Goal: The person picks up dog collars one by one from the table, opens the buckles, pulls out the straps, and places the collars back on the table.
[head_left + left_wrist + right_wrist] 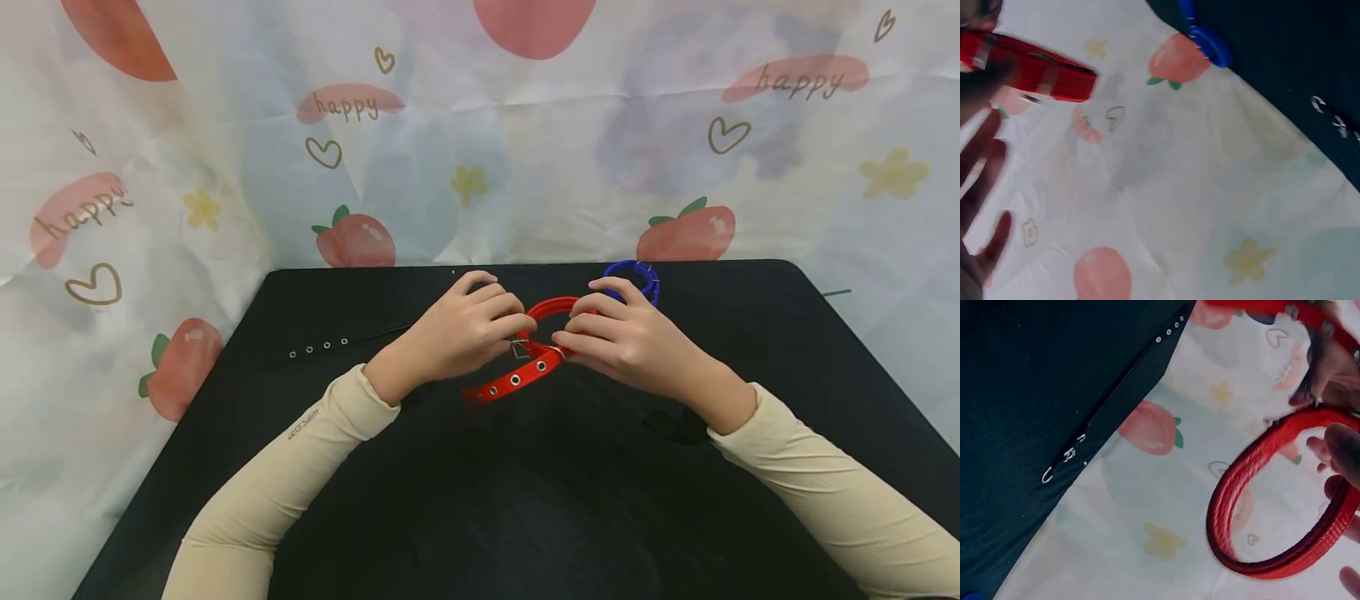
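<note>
Collar, red, looped, up over black table; pinched near buckle by half-curled left hand, gripped on opposite side by curled right hand; blue band just beyond right hand.

Booth: printed cloth, black table

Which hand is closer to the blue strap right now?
The right. The right hand is just in front of the blue strap, partly overlapping it in the head view; the left hand is farther off, to its left.
</note>
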